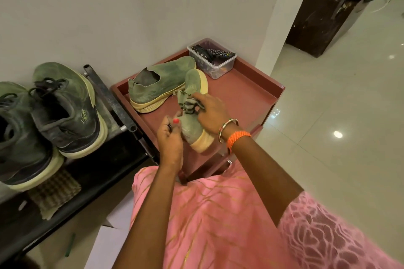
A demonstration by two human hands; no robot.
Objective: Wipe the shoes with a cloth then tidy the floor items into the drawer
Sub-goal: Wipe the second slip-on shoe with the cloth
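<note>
A green knit slip-on shoe (194, 129) with a cream sole is held over the red cabinet top (247, 94). My left hand (170, 140) grips its heel end, fingers curled round the collar. My right hand (209, 113) presses a striped cloth (189, 105) onto the shoe's upper, fingers curled over the cloth. The matching green shoe (161, 83) lies on its sole on the cabinet top, toe toward the wall.
A clear plastic box (213, 59) with a remote and small items sits at the cabinet's back corner. Two dark lace-up shoes (63, 111) stand on a black rack (109, 102) to the left, a checked cloth (54, 192) below. A green pen (70, 244) lies on the tiled floor.
</note>
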